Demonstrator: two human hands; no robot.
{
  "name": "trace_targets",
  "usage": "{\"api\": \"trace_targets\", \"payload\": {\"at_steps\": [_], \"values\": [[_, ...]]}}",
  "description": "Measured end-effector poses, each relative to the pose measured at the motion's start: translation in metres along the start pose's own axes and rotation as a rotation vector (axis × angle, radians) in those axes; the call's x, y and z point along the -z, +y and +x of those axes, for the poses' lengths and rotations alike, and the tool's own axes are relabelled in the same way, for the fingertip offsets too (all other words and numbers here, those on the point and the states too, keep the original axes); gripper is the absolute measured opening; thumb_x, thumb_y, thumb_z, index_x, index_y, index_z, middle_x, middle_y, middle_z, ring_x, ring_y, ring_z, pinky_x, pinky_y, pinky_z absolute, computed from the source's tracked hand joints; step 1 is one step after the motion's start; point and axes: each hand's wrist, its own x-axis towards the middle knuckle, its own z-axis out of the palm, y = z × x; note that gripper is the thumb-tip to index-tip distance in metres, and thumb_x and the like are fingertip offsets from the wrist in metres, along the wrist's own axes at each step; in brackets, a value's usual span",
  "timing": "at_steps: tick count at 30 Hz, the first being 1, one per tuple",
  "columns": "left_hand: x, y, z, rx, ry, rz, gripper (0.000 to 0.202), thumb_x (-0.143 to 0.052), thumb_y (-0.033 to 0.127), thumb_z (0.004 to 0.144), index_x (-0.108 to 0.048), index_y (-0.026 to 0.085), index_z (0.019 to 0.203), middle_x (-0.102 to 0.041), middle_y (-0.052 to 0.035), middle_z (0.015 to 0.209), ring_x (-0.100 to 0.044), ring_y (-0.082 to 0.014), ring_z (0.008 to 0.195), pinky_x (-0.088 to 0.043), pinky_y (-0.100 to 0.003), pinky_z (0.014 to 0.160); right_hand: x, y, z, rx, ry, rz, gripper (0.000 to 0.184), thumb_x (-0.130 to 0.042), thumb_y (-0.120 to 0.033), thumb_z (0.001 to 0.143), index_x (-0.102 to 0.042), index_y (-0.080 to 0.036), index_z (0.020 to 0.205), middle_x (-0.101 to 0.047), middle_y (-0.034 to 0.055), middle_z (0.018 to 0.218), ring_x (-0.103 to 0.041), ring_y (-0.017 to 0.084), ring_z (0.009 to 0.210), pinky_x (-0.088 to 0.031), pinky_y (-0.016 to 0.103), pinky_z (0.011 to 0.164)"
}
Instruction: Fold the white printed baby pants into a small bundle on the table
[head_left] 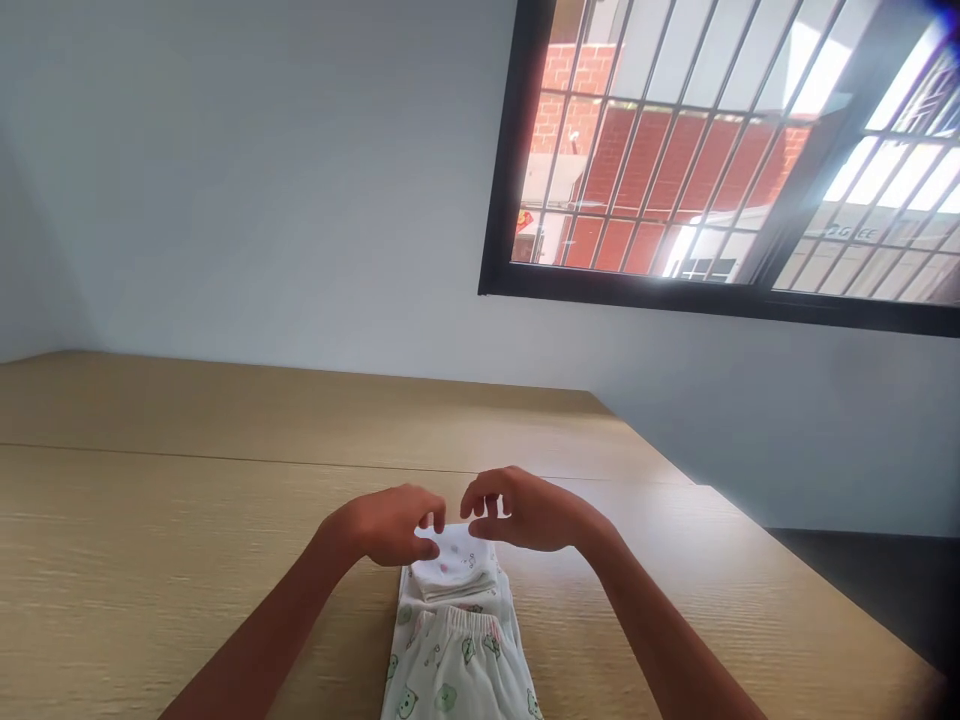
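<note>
A small folded white cloth (454,562) with faint pinkish marks lies on white printed fabric near the front of the table. Below it is a white garment with an elastic waistband and green animal prints (466,665), its lower part cut off by the picture's edge. My left hand (397,525) hovers at the folded cloth's left edge, fingers curved and apart. Over the cloth's right edge is my right hand (525,508), its fingers bent and spread, with a gap between thumb and fingertips. Neither hand shows anything in its fingers.
The light wooden table (187,560) has a seam running across it and a right edge that slants toward me. Behind it stands a pale wall (262,180). A dark-framed, barred window (675,150) is at the upper right.
</note>
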Motion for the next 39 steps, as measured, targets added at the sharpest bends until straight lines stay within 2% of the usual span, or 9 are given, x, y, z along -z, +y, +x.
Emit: {"api": "trace_targets", "payload": {"at_steps": [7, 11, 15, 20, 23, 26, 28, 33, 39], "values": [[-0.044, -0.022, 0.004, -0.008, 0.222, -0.041, 0.042, -0.055, 0.027, 0.088, -0.054, 0.019, 0.129, -0.058, -0.0126, 0.132, -0.047, -0.0304, 0.127, -0.037, -0.043, 0.106, -0.061, 0.048, -0.012, -0.107, 0.314, 0.01, 0.035, -0.06, -0.022, 0.089, -0.058, -0.014, 0.123, -0.051, 0.018, 0.135, -0.051, 0.028, 0.122, -0.045, 0.043, 0.101], [-0.056, -0.026, 0.012, -0.006, 0.271, -0.032, 0.03, -0.062, 0.025, 0.084, -0.06, 0.016, 0.113, -0.063, -0.0115, 0.115, -0.054, -0.0298, 0.112, -0.042, -0.044, 0.098, -0.081, 0.059, -0.006, -0.156, 0.354, -0.001, 0.015, -0.062, -0.021, 0.087, -0.063, -0.015, 0.101, -0.06, 0.0143, 0.121, -0.053, 0.028, 0.116, -0.042, 0.043, 0.1], [-0.052, -0.02, 0.019, -0.003, 0.306, -0.035, 0.009, -0.06, 0.014, 0.082, -0.06, 0.015, 0.091, -0.061, -0.0069, 0.099, -0.058, -0.0243, 0.097, -0.045, -0.038, 0.088, -0.074, 0.048, -0.002, -0.18, 0.356, 0.0, 0.017, -0.066, -0.009, 0.074, -0.06, -0.018, 0.087, -0.066, 0.0066, 0.099, -0.058, 0.025, 0.098, -0.044, 0.039, 0.089], [-0.024, 0.006, -0.007, -0.058, 0.378, -0.088, 0.013, -0.046, 0.013, 0.087, -0.056, 0.019, 0.092, -0.062, -0.005, 0.098, -0.058, -0.0219, 0.094, -0.044, -0.031, 0.083, -0.039, 0.006, -0.025, -0.147, 0.384, 0.016, 0.011, -0.055, -0.011, 0.084, -0.057, -0.021, 0.087, -0.066, 0.0011, 0.091, -0.058, 0.019, 0.085, -0.043, 0.032, 0.079], [-0.005, 0.025, -0.053, -0.121, 0.227, -0.136, 0.015, -0.058, 0.017, 0.083, -0.062, 0.024, 0.096, -0.067, 0.0015, 0.098, -0.061, -0.0198, 0.093, -0.046, -0.027, 0.08, -0.02, -0.026, -0.063, -0.134, 0.333, 0.035, 0.017, -0.067, -0.015, 0.078, -0.061, -0.025, 0.09, -0.065, -0.0017, 0.093, -0.058, 0.021, 0.093, -0.044, 0.03, 0.078], [0.005, 0.039, -0.099, -0.14, -0.101, -0.199, 0.054, -0.077, 0.016, 0.065, -0.064, 0.036, 0.114, -0.066, 0.0075, 0.115, -0.062, -0.0213, 0.101, -0.047, -0.025, 0.082, -0.013, -0.046, -0.102, -0.106, 0.092, 0.134, 0.047, -0.082, -0.011, 0.062, -0.064, -0.033, 0.098, -0.063, -0.0068, 0.113, -0.056, 0.02, 0.107, -0.045, 0.029, 0.087], [0.004, 0.041, -0.113, -0.077, -0.068, -0.213, 0.062, -0.075, 0.017, 0.066, -0.059, 0.04, 0.121, -0.061, 0.0087, 0.124, -0.061, -0.021, 0.102, -0.047, -0.025, 0.084, -0.015, -0.047, -0.115, -0.141, 0.121, 0.17, 0.042, -0.078, -0.01, 0.067, -0.062, -0.033, 0.098, -0.061, -0.0075, 0.118, -0.054, 0.019, 0.112, -0.044, 0.029, 0.093], [-0.032, 0.032, -0.08, -0.145, 0.157, -0.226, 0.054, -0.065, 0.013, 0.074, -0.053, 0.035, 0.123, -0.054, 0.0031, 0.125, -0.055, -0.0216, 0.111, -0.045, -0.033, 0.097, -0.044, -0.023, -0.099, -0.135, 0.296, 0.196, 0.03, -0.064, -0.01, 0.078, -0.054, -0.027, 0.101, -0.059, -0.0019, 0.11, -0.056, 0.018, 0.1, -0.047, 0.033, 0.091], [-0.077, 0.014, -0.03, -0.257, 0.456, -0.154, 0.034, -0.053, 0.008, 0.085, -0.057, 0.024, 0.115, -0.061, -0.0048, 0.108, -0.057, -0.0242, 0.101, -0.047, -0.039, 0.092, -0.089, 0.013, -0.062, -0.088, 0.531, 0.127, 0.067, -0.067, -0.006, 0.072, -0.043, -0.023, 0.132, -0.039, 0.0102, 0.141, -0.04, 0.024, 0.132, -0.04, 0.039, 0.109]]}}
